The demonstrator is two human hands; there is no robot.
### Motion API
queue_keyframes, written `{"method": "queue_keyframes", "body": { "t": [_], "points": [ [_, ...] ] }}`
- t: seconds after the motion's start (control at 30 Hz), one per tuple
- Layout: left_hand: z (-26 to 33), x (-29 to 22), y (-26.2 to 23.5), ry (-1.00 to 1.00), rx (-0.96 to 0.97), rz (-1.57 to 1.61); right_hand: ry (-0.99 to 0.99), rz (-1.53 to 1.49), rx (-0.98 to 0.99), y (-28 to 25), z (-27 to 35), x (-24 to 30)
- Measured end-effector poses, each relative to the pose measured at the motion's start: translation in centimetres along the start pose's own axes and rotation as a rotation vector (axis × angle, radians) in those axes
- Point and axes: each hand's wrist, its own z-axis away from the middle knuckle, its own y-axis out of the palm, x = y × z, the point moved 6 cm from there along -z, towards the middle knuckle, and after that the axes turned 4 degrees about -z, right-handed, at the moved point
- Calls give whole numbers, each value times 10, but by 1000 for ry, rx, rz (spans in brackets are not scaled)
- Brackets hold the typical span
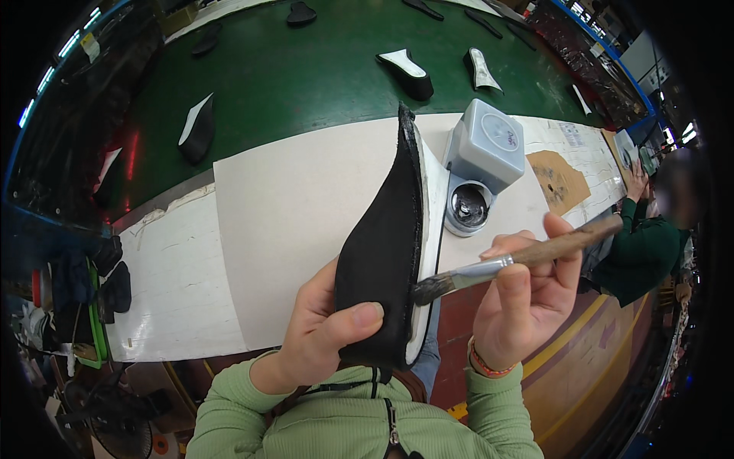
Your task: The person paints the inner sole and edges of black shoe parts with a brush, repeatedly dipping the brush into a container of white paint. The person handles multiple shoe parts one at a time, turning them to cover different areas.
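Black wedge sole (378,245) extends forward from clasping left hand (321,325); right hand (527,310) pinches brush (529,254)

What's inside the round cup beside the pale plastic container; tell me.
The round cup holds a glossy dark substance. Its bottom cannot be seen beneath it.

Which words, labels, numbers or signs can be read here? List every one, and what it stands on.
Pale square container: small dark marks, too blurred to read.
White table covering, right: small print, too blurred to read.
Brown flat piece: dark marks; cannot tell whether lettering.
Floor, right: what looks like an arrow.
Shoe part and brush: no lettering visible.
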Motion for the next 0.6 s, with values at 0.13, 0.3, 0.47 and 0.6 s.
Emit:
{"method": "queue_keyframes", "body": {
  "t": [0.13,0.3,0.47,0.6],
  "points": [
    [0,-2,2,58,-2,-63,-129,63,-35,0,1,9],
    [0,-6,4,116,-18,-124,-180,219,-29,3,4,13],
    [-1,-12,5,191,-28,-195,-192,168,62,4,5,12],
    [-1,-13,5,231,-53,-233,-179,135,76,5,8,11]
  ]
}}
